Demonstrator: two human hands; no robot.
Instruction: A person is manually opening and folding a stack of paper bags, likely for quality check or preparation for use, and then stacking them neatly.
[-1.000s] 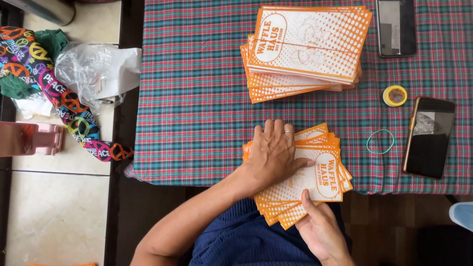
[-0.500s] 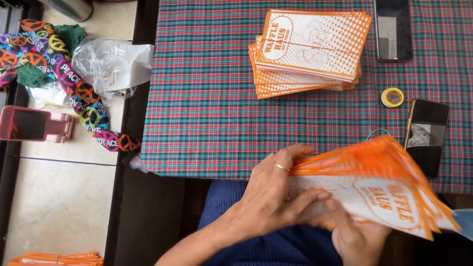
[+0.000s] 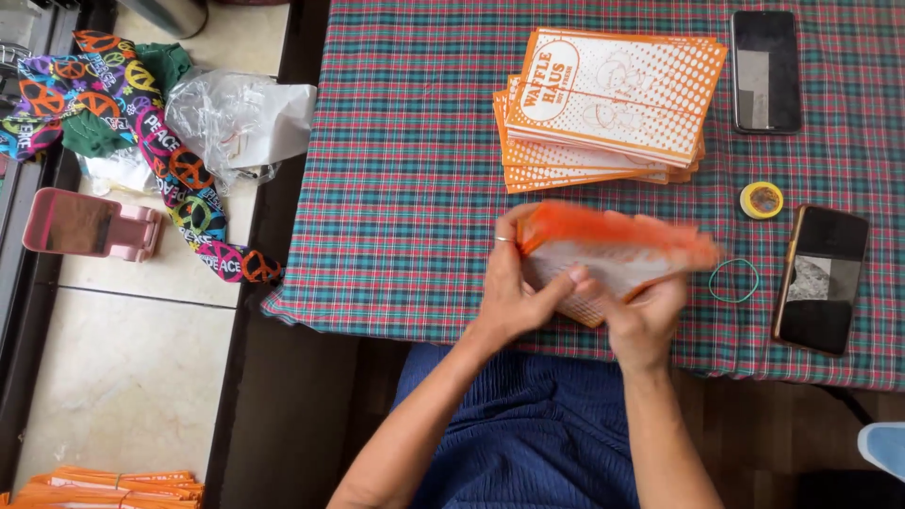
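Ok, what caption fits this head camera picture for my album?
Both hands, left hand and right hand, hold a stack of orange paper bags upright over the plaid tablecloth.

The bundle of orange paper bags (image 3: pixel 608 253) is blurred, so its print cannot be read. The left hand (image 3: pixel 514 292) covers its left end and the right hand (image 3: pixel 643 325) its lower edge. Another orange bundle (image 3: pixel 108 488) and a pale shoe (image 3: pixel 884 445) are cut by the picture's edges.
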